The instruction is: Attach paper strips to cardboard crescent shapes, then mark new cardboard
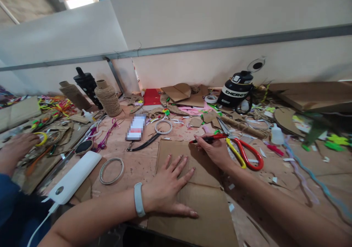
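My left hand [172,188] lies flat on a piece of brown cardboard [203,214], fingers spread. A light band circles that wrist. My right hand [213,150] is closed around a slim red and black pen-like tool [217,137], held low over the cardboard's far right part. Whether it is a pen or a knife I cannot tell. Just right of this hand lie scissors [249,153] with red and yellow handles. Beyond the cardboard are a white tape ring [163,127], a dark strap [143,144] and a phone [136,127]. Another tape ring [111,170] rests left of it.
At the left, another person's hand [16,150] is by a yellow ring [41,139]. A white power bank [74,177] with a cable lies nearby. Twine spools [107,98] and a black bottle [235,91] stand at the back. Cardboard scraps and a glue bottle [277,134] lie right.
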The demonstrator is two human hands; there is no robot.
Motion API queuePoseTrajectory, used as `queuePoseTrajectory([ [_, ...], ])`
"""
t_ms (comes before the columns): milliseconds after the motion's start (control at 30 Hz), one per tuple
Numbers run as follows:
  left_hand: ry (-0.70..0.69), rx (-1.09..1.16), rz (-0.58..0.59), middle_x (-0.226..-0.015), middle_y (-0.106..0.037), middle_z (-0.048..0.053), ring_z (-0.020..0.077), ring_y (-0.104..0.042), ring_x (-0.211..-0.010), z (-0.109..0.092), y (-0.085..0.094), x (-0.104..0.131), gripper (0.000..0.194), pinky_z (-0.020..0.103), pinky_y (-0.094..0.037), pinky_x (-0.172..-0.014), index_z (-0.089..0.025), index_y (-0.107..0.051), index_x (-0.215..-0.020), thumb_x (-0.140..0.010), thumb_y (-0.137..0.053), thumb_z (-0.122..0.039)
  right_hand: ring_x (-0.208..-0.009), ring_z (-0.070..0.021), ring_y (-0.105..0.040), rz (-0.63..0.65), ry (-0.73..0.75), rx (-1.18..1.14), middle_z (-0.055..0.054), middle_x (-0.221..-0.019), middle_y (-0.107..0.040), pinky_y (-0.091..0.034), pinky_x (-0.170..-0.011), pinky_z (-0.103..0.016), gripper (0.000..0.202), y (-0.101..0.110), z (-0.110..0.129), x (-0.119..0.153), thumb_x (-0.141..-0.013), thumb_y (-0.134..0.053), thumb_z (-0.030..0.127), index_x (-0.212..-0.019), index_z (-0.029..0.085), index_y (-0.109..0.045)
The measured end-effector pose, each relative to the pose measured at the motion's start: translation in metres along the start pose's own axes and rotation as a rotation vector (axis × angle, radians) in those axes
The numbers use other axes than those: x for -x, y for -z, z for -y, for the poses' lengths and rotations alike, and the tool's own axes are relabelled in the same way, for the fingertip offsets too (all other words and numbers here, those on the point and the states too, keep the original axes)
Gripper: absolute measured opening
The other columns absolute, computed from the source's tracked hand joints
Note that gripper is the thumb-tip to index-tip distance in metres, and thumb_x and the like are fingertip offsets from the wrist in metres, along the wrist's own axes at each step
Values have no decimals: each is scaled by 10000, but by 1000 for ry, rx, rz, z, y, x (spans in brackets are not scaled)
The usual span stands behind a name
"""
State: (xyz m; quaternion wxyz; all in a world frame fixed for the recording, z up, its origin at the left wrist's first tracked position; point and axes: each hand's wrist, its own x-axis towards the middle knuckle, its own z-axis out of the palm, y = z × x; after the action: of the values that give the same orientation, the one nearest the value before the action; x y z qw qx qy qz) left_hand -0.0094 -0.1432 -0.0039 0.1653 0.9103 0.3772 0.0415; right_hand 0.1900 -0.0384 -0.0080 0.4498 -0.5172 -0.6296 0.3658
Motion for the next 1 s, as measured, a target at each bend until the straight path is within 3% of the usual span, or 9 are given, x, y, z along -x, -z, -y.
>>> queuePoseTrajectory([
  [433, -5, -11, -14, -1581, -63, 179, 369, -66, -1455, 1, -3, 1, 1012, 600, -83, -1147, -195, -186, -1510, -739, -361, -826, -518, -160, -546, -3, -25, 9, -19, -571, -616, -427, -496, -262, 398, 18, -15, 7, -776, -620, 567, -629, 197, -617],
  [700, 2, -14, -2, -1576, -63, 194, 367, -53, -1455, -1, -1, 1, 1010, 596, -82, -1148, -186, -195, -1507, -742, -353, -825, -527, -162, -550, -52, -109, 15, -4, -557, -610, -414, -501, -266, 361, 35, -13, 21, -767, -646, 534, -621, 206, -604],
  [1000, 7, -33, 13, -1577, -62, 193, 372, -54, -1454, -2, 0, 1, 1008, 594, -80, -1149, -187, -201, -1507, -742, -349, -827, -508, -162, -543, -50, -109, 45, -3, -534, -594, -415, -500, -270, 346, 51, -19, 36, -771, -638, 516, -609, 213, -602],
])
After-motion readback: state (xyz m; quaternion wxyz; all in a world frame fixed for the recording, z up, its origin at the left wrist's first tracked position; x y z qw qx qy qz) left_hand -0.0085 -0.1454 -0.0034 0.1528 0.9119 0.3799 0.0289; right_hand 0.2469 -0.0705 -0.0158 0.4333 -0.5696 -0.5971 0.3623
